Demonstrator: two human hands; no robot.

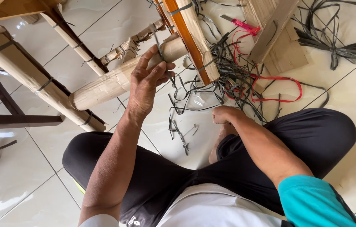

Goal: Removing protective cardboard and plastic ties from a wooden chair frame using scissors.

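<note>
Legs: we sit cross-legged on the white tile floor [26,176], dark trousers filling the lower frame.
Right hand: the right hand [224,114], centre frame, is clenched in a loose fist beside the bare foot; we cannot tell whether it pinches anything.
Left hand: the left hand [146,82], left of centre, grasps a thin grey plastic strap [158,42] between thumb and fingers, pressed against the cardboard-wrapped chair leg [119,80].
Strap location: it runs upward from the fingers across the wrapped leg, upper centre.
Handling, our judgement: the strap looks light, springy and slick, with edges that may bite skin; best pinched flat near its free end. The cardboard wrap looks soft and tearable, the wooden leg under it stiff.
Cut scraps: short grey pieces [182,136] lie on the tile between the hands.
Strap heap: tangled grey and red straps [245,80], upper centre-right.
Far: flattened cardboard [279,46] and a pink-handled cutter [243,24] at top.
Left edge: more wrapped furniture legs [30,71], strapped.
</note>
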